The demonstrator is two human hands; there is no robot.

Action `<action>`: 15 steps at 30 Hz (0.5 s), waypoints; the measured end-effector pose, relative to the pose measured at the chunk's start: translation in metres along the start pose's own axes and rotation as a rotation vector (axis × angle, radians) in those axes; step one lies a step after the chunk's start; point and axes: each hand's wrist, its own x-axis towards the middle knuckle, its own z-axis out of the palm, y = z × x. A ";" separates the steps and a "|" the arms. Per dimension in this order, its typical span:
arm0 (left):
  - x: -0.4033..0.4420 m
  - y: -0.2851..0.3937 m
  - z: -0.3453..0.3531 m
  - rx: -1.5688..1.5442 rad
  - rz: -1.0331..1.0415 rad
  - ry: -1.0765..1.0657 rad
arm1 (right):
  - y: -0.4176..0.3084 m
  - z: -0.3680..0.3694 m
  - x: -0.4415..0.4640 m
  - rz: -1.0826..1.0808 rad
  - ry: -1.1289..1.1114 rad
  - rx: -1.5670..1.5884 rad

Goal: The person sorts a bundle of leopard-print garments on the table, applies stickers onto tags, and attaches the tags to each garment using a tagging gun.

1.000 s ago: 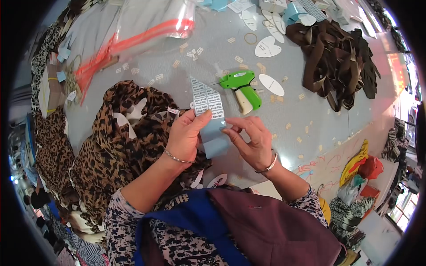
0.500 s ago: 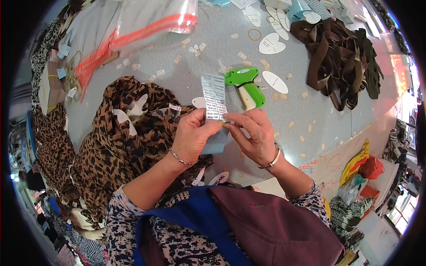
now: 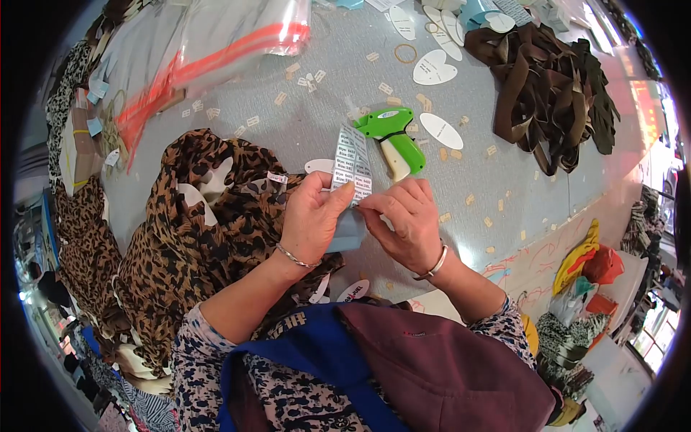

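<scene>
A sheet of printed size stickers (image 3: 352, 160) on pale blue backing is pinched in my left hand (image 3: 314, 216), the thumb lying over its lower part. My right hand (image 3: 403, 219) is closed at the sheet's lower right edge, thumb and forefinger pressed together there. Whether a single sticker is between those fingertips I cannot make out. Just beyond the sheet lies a green tagging gun (image 3: 395, 139) with a cream trigger. Left of my hands a leopard-print garment (image 3: 209, 230) is heaped, its small white label (image 3: 276, 178) showing. A white oval tag (image 3: 319, 166) sits behind my left hand.
Clear plastic bags with red strips (image 3: 237, 36) lie at the back left. Brown fabric straps (image 3: 536, 93) are piled at the back right. White card tags (image 3: 434, 68), a rubber band (image 3: 405, 53) and several small paper labels (image 3: 373, 57) are scattered over the grey table (image 3: 461, 180).
The sticker sheet now leans more to the right and shows its print more squarely. My right fingers have drawn together and dropped slightly at its lower edge.
</scene>
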 end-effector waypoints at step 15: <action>0.009 -0.020 -0.010 -0.043 -0.110 0.051 | 0.034 -0.027 0.003 0.351 -0.195 0.389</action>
